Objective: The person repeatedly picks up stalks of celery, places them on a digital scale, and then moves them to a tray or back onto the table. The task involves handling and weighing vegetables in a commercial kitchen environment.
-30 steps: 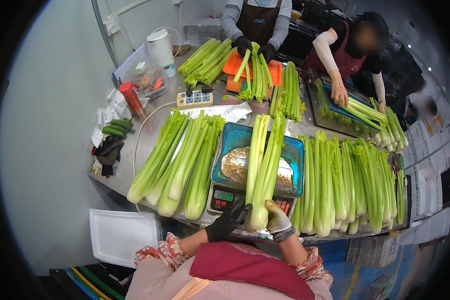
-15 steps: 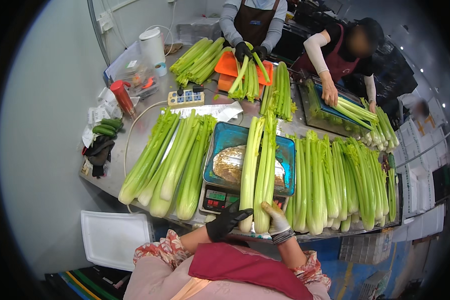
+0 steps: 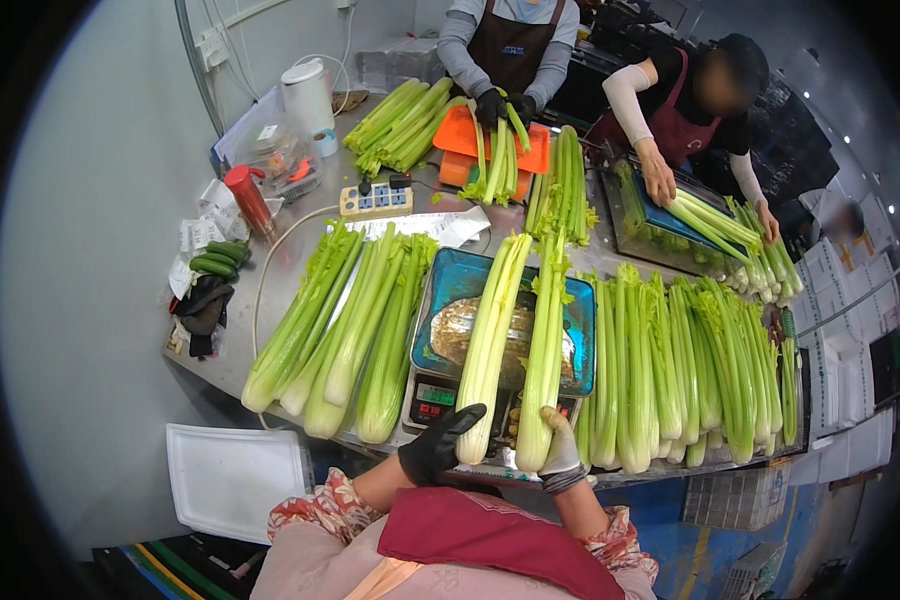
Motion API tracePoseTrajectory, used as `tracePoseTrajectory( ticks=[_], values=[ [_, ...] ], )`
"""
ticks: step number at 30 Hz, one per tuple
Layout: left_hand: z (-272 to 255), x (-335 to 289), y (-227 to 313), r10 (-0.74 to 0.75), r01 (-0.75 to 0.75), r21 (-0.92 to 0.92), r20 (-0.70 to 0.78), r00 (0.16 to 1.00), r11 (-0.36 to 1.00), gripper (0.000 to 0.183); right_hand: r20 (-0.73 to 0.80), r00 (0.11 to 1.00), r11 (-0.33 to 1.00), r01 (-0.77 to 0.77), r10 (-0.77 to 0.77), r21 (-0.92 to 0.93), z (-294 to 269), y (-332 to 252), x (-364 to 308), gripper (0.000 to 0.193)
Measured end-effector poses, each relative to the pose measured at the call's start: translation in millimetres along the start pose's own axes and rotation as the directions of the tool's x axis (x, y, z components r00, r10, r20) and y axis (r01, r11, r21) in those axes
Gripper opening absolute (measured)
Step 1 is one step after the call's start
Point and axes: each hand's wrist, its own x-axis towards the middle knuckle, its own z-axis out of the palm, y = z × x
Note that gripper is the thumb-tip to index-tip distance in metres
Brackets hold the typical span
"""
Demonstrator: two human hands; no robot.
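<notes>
My left hand (image 3: 436, 446), in a black glove, is closed round the base of a pale celery bunch (image 3: 492, 350), its thumb on the side and some fingers hidden beneath. In a whitish glove, my right hand (image 3: 563, 452) grips the lower end of a second celery bunch (image 3: 542, 370). Both bunches lie lengthwise over the blue pan (image 3: 438, 290) of a digital scale (image 3: 420, 398), with a gap between them. The scale's lit display shows beside the left bunch. Worn metal is visible in the middle of the pan.
Celery rows lie left (image 3: 355, 330) and right (image 3: 660, 370) of the scale. Across the table, one person handles celery at an orange scale (image 3: 532, 150), another at a blue-topped scale (image 3: 635, 190). A power strip (image 3: 375, 200), red bottle (image 3: 248, 195) and cucumbers (image 3: 218, 260) sit left; a white bin (image 3: 232, 480) stands below.
The two bunches over the scale have moved apart. The left one has shifted left with my left hand and leans more; the right one has moved slightly with my right hand.
</notes>
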Motion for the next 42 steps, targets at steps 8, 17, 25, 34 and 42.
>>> tracePoseTrajectory(
  ticks=[8,17,25,34,42],
  values=[
    [-7,16,11,-0.541,0.539,-0.158,0.038,0.840,0.827,0.073,-0.076,0.996,0.969,0.031,-0.051,-0.244,-6,9,9,0.031],
    [4,14,21,-0.521,0.537,0.077,-0.159,0.838,0.840,0.082,-0.039,0.985,0.909,0.141,-0.169,-0.393,7,15,13,0.032],
    [25,-20,-38,-0.593,0.500,-0.663,0.105,0.799,0.557,0.044,-0.013,0.977,0.869,0.182,-0.211,-0.460,10,18,15,0.040],
    [4,4,18,-0.584,0.407,-0.899,0.247,0.773,0.159,0.041,0.003,0.975,0.889,0.202,-0.220,-0.410,8,21,18,0.041],
    [-2,-13,-18,-0.379,0.367,-0.927,0.313,0.871,0.078,0.035,0.055,0.969,0.851,0.237,-0.240,-0.469,6,16,24,0.039]
  ],
)
